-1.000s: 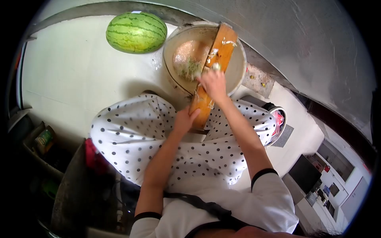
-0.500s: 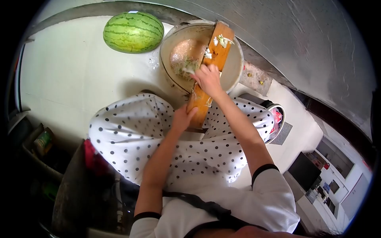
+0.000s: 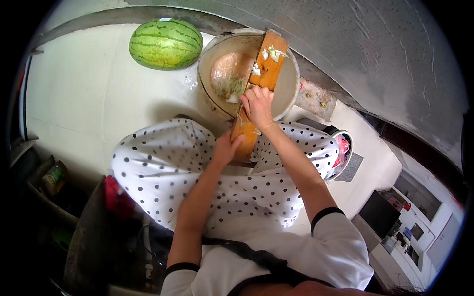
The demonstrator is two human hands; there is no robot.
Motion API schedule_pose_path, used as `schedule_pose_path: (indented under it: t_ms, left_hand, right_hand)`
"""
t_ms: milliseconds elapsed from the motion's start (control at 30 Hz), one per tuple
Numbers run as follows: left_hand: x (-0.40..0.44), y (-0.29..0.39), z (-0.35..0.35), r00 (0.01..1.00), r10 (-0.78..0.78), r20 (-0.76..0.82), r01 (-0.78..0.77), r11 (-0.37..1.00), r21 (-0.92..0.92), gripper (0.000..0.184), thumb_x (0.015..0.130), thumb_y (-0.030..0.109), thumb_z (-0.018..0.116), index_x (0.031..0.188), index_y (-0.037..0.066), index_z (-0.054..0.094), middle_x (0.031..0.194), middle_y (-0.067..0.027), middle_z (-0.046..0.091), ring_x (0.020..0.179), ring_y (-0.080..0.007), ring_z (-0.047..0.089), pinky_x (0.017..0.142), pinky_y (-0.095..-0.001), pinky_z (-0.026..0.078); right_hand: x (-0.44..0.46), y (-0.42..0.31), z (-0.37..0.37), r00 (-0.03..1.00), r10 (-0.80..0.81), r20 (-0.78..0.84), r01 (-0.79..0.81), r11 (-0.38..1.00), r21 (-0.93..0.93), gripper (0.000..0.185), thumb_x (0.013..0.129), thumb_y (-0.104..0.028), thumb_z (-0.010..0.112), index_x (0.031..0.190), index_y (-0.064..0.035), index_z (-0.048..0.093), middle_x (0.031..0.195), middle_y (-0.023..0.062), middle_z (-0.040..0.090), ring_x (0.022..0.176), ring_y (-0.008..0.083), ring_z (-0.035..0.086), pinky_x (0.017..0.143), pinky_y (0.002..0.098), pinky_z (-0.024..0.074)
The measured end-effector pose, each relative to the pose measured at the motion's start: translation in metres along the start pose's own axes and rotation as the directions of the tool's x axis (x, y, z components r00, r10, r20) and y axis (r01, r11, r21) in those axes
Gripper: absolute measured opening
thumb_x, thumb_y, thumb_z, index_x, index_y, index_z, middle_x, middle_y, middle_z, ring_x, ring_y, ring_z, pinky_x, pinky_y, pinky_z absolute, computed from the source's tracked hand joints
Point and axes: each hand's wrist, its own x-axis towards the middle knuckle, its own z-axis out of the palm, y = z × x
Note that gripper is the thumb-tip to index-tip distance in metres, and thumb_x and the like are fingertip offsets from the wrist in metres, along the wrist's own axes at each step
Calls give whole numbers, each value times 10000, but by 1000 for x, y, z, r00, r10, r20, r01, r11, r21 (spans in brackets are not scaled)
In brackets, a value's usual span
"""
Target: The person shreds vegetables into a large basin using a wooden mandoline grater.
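Note:
A long wooden grater board (image 3: 269, 69) slants across a large round basin (image 3: 289, 84), with pale vegetable scraps (image 3: 274, 53) on its upper end. My left hand (image 3: 226, 148) grips the board's near end, thumb on top. My right hand (image 3: 258, 104) is curled over the middle of the board, pressing down; what lies under its fingers is hidden. Left of the board, greenish-white shreds (image 3: 229, 87) lie in the basin, with a whitish piece (image 3: 233, 99) close beside my right fingers.
A striped watermelon (image 3: 166, 44) rests on the pale floor left of the basin. By my right knee stands a bin (image 3: 349, 150) with red plastic inside. A grey wall (image 3: 345, 54) rises behind the basin. Dark containers (image 3: 54, 180) are at the lower left.
My right hand has slid slightly down the board toward me, and its fingers are more curled under. My left hand keeps its place on the near end.

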Motion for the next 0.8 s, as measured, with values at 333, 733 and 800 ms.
schedule_pose_path:
  t_ms: [333, 733, 800]
  left_hand:
    - [0, 7, 1, 1000, 15, -4, -15, 999, 50, 433, 808, 390, 566, 987, -4, 568, 821, -216, 608, 790, -370, 584, 697, -382, 451]
    - [2, -5, 3, 997, 71, -8, -71, 997, 30, 417, 804, 384, 559, 968, 0, 574, 827, -214, 609, 803, -370, 583, 706, -391, 451]
    - [8, -10, 4, 995, 96, -11, -95, 994, 55, 420, 803, 387, 558, 963, -1, 574, 825, -214, 609, 804, -371, 582, 708, -393, 451]
  right_hand:
    - [10, -3, -6, 990, 142, -22, -140, 987, 73, 271, 723, -229, 680, 914, -87, 550, 912, 94, 490, 832, 282, 422, 727, 365, 321]
    - [-4, 8, -35, 969, 192, 157, -224, 949, 223, 504, 693, -256, 712, 1110, -65, 503, 1055, 137, 468, 973, 323, 413, 843, 396, 365]
    - [3, 0, -38, 975, 130, 181, -153, 981, 119, 617, 703, -349, 689, 1192, -59, 449, 1122, 160, 441, 1018, 341, 402, 888, 399, 353]
